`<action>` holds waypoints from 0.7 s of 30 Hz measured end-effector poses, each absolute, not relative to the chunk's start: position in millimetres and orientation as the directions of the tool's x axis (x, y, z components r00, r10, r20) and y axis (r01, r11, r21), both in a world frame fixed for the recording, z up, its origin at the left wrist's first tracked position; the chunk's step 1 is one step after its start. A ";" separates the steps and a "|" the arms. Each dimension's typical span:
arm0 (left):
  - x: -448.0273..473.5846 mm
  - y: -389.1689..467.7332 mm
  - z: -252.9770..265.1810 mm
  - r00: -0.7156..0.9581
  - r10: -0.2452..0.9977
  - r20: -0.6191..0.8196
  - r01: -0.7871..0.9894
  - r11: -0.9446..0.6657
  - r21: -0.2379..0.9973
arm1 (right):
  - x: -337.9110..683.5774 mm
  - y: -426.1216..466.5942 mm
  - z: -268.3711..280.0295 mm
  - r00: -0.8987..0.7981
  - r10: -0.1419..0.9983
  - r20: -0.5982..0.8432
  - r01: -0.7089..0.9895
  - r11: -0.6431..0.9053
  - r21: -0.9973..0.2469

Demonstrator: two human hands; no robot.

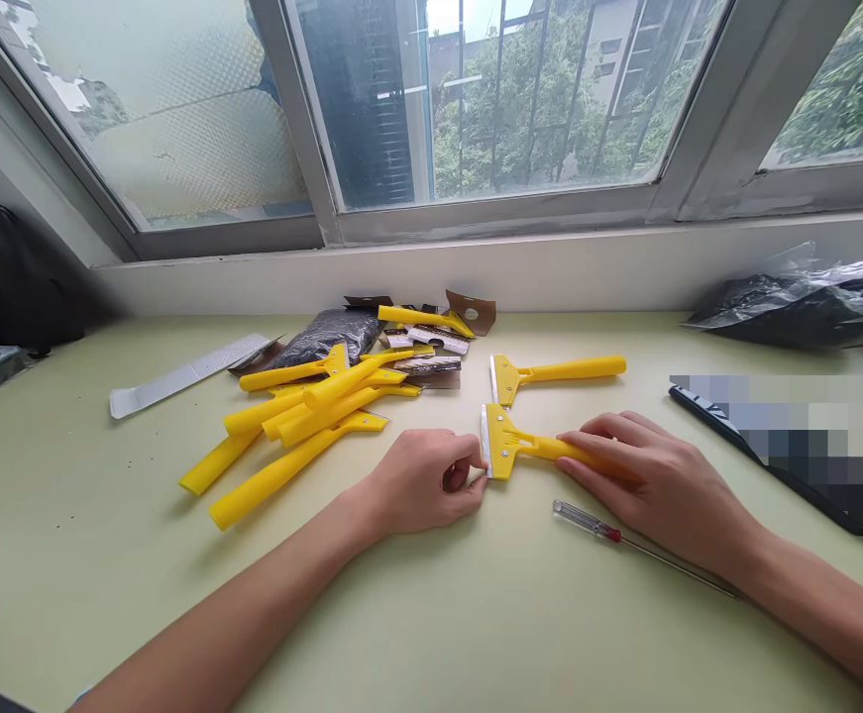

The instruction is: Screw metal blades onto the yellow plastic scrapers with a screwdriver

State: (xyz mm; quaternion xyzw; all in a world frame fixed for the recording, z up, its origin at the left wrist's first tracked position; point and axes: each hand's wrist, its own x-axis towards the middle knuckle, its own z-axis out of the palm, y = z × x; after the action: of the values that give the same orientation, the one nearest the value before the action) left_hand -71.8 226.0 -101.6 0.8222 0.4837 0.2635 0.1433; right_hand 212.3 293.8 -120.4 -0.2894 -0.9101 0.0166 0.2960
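L hand [420,480]: curled, thumb + index tips [479,487] close tog. R hand [654,475]: palm dn, gripping. F'arms [253,599] bare, angled in.

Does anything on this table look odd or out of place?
Nothing looks spilled or plainly damaged. The heap of yellow scrapers left of the held scraper looks untidy, its handles crossing at different angles. A blocky patch at right also looks odd: it hides most of a dark-edged object.

Behind the bare fingers [609,454], the left forearm [268,599] and the right forearm [824,599] are also bare, slender, tapering toward them.
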 end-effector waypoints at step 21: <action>-70.9 223.6 -98.7 0.454 0.846 0.279 0.750 -0.532 0.393 | 213.7 294.4 -120.3 -0.649 0.549 0.526 0.512 0.827 -0.231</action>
State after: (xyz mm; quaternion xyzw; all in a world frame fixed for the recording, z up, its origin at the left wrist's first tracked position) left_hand -70.9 223.6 -98.7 0.8459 0.4717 0.2246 0.1073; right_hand 213.7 294.4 -120.3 -0.2925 -0.9076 0.0310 0.2996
